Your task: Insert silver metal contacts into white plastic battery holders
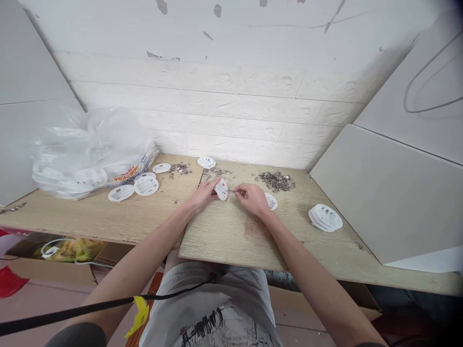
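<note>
White disc (pixel 222 190) tilted over the worktop (pixel 224 236), left grip (pixel 207 195) pinching its edge. Right grip (pixel 252 198) closed on a thin tool (pixel 232 191) pointed at the disc; contact unclear. Advisable: brace the rim, steady the tip. Pile of small metal pieces (pixel 278 181) beyond, rightward.
</note>
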`<action>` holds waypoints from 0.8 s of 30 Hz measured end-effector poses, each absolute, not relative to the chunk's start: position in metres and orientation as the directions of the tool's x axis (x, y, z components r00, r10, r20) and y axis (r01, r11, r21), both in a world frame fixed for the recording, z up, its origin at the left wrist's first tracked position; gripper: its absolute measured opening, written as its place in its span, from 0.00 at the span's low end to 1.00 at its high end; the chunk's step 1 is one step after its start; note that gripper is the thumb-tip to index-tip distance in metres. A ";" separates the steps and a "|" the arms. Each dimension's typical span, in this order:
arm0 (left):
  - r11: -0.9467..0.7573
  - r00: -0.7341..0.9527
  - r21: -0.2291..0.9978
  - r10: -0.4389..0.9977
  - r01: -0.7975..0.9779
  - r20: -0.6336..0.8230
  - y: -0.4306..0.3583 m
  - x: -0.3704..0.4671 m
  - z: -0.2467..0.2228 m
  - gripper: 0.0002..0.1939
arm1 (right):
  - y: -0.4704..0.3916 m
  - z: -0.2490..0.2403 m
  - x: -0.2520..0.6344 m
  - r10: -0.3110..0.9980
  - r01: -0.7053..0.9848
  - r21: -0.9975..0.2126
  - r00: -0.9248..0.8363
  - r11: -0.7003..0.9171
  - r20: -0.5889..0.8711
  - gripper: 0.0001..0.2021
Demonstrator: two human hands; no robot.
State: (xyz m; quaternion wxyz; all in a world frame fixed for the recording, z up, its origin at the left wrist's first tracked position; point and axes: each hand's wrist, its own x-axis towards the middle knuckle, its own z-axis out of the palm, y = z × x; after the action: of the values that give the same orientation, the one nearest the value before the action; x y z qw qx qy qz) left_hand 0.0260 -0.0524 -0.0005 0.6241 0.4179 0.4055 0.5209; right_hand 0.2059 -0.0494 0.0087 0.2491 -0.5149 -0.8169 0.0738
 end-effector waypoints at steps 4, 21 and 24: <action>0.119 0.115 0.939 0.990 -0.323 -0.086 -0.051 0.026 -0.001 0.15 | -0.050 0.008 0.205 0.842 0.757 -0.387 -0.404 0.527 0.357 0.10; 0.089 0.135 0.949 0.990 -0.302 -0.050 -0.055 0.025 0.000 0.18 | -0.051 0.011 0.207 0.838 0.785 -0.319 -0.430 0.531 0.336 0.11; 0.056 0.183 0.964 0.983 -0.261 -0.007 -0.058 0.024 0.000 0.20 | -0.053 0.011 0.207 0.823 0.798 -0.255 -0.452 0.545 0.344 0.11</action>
State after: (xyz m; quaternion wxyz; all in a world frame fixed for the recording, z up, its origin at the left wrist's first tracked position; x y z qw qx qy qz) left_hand 0.0242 -0.0576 0.0000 0.6133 0.4638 0.3893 0.5071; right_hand 0.2070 -0.0527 0.0112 0.2179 -0.4759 -0.8516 0.0280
